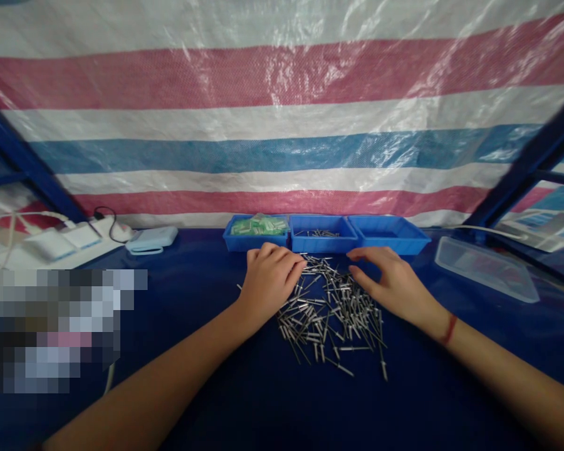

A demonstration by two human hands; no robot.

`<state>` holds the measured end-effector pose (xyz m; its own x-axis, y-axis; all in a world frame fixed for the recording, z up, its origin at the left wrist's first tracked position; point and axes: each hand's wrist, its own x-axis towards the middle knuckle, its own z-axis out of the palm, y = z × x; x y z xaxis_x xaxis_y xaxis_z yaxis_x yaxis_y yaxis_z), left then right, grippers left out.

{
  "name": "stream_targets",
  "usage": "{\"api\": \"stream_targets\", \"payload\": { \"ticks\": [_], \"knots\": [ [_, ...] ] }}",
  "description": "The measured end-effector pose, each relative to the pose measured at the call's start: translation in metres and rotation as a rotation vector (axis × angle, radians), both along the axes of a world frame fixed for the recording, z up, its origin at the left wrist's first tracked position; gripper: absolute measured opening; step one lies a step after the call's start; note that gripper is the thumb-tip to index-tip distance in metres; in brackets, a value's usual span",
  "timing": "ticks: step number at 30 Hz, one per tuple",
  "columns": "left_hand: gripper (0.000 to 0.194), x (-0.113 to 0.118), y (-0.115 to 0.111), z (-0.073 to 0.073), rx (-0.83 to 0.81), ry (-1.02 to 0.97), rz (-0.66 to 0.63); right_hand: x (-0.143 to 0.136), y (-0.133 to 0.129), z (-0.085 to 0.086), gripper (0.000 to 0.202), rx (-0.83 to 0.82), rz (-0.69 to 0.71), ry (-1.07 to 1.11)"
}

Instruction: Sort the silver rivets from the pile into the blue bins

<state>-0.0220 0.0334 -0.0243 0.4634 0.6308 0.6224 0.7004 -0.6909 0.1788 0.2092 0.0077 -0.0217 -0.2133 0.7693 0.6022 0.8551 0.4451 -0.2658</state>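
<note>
A loose pile of silver pop rivets (317, 307) lies on the dark blue tabletop between my hands. My left hand (271, 272) rests at the pile's upper left, back of the hand up, with fingers curled down and thumb close to them. Its fingertips are partly hidden, so what they hold, if anything, does not show. At the upper right edge of the pile is my right hand (388, 279), open, its thumb apart from the stretched fingers and nothing visible between them. Just beyond the pile, a blue middle bin (323, 243) contains several more rivets.
Left of the middle bin, another blue bin (256, 243) carries green-and-white packets. A third blue bin (390, 243) stands on the right. Farther right lies a clear plastic lid (486, 269). A power strip (75, 241) and a light blue device (153, 240) sit at back left.
</note>
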Motion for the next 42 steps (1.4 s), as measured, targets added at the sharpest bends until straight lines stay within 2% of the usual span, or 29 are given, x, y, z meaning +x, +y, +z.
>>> {"api": "stream_targets", "payload": {
  "ticks": [4, 7, 13, 18, 24, 27, 30, 33, 37, 42],
  "knots": [
    [0.018, 0.002, 0.001, -0.004, -0.027, 0.118, -0.055, 0.001, 0.002, -0.01, 0.019, -0.087, -0.017, 0.078],
    [0.02, 0.004, 0.0, -0.006, -0.043, 0.15, -0.083, -0.002, 0.002, -0.01, 0.016, -0.063, 0.028, 0.078],
    [0.021, 0.005, -0.003, -0.002, -0.015, 0.194, -0.131, -0.004, -0.004, -0.004, 0.012, 0.002, 0.01, 0.146],
    [0.018, 0.004, -0.001, -0.006, -0.043, 0.178, -0.095, -0.005, -0.005, -0.004, 0.013, -0.032, 0.01, 0.189],
    [0.014, 0.004, 0.003, -0.006, -0.18, 0.175, 0.023, -0.011, -0.01, -0.003, 0.014, -0.08, 0.031, 0.21],
    [0.013, 0.005, 0.001, -0.003, -0.214, 0.197, 0.027, -0.014, -0.012, -0.003, 0.012, -0.084, 0.043, 0.213],
    [0.015, 0.006, -0.003, -0.001, -0.172, 0.214, 0.011, -0.015, -0.013, -0.002, 0.012, -0.086, 0.065, 0.216],
    [0.014, 0.008, -0.009, -0.001, -0.139, 0.126, -0.047, -0.018, -0.015, 0.0, 0.01, -0.084, 0.096, 0.215],
    [0.011, 0.012, -0.025, 0.001, -0.204, -0.112, -0.215, -0.027, -0.023, 0.005, 0.009, -0.135, 0.176, 0.267],
    [0.008, 0.016, -0.044, 0.004, -0.357, -0.394, -0.231, -0.041, -0.036, 0.01, 0.012, -0.296, 0.294, 0.499]
  ]
}}
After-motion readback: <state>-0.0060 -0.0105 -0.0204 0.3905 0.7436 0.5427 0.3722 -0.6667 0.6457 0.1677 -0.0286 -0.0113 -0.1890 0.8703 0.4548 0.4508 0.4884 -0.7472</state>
